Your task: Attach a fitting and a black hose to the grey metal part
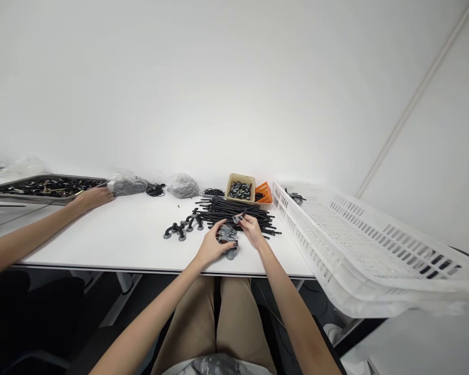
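Observation:
My left hand (212, 242) is closed around a small grey fixture (228, 235) that rests on the white table (113, 239) near its front edge. My right hand (252, 229) pinches the grey-tipped end of a thin black tube (239, 216) just above that fixture. Behind both hands lies a heap of several black tubes (234, 211). To the left of the heap lie bent black tubes with grey end caps (183, 226).
A beige box of small black-and-grey parts (240, 188) and an orange basket (263, 192) stand behind the heap. White slotted crates (359, 239) sit at the right. Clear bags of parts (183, 186) lie further back. A co-worker's hand (91, 198) reaches toward a metal tray (42, 186) at the left.

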`<act>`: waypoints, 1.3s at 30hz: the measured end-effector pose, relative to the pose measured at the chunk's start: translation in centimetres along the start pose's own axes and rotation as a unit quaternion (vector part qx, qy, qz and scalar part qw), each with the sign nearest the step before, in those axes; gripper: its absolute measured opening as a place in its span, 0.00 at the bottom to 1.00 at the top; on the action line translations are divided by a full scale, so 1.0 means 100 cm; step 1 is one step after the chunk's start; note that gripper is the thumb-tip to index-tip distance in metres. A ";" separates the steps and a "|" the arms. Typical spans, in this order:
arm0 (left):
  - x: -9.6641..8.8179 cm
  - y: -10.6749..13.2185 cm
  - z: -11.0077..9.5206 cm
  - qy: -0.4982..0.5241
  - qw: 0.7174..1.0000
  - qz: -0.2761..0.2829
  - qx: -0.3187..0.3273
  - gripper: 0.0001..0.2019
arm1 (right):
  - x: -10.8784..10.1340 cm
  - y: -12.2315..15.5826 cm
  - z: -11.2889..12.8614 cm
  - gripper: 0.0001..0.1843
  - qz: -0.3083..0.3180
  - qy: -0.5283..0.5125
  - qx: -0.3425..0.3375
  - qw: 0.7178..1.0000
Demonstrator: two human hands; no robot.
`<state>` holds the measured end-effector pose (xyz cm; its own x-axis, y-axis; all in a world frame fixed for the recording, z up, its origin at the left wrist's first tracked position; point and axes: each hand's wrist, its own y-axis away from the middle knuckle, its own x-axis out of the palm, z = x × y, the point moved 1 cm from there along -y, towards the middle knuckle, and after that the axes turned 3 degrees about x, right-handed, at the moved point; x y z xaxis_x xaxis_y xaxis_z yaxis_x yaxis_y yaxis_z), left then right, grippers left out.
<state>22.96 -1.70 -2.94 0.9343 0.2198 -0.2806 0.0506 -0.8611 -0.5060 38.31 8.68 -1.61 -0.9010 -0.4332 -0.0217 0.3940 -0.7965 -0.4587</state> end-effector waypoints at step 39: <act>0.017 -0.003 -0.002 0.058 0.995 -0.072 -0.047 0.18 | 0.015 0.017 0.002 0.20 0.090 -0.182 0.100 0.974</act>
<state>24.61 -1.20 -3.13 0.9493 0.2936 -0.1122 0.2141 -0.8653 -0.4532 37.65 6.60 -2.18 -0.7044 -0.6649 0.2484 0.5996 -0.7448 -0.2930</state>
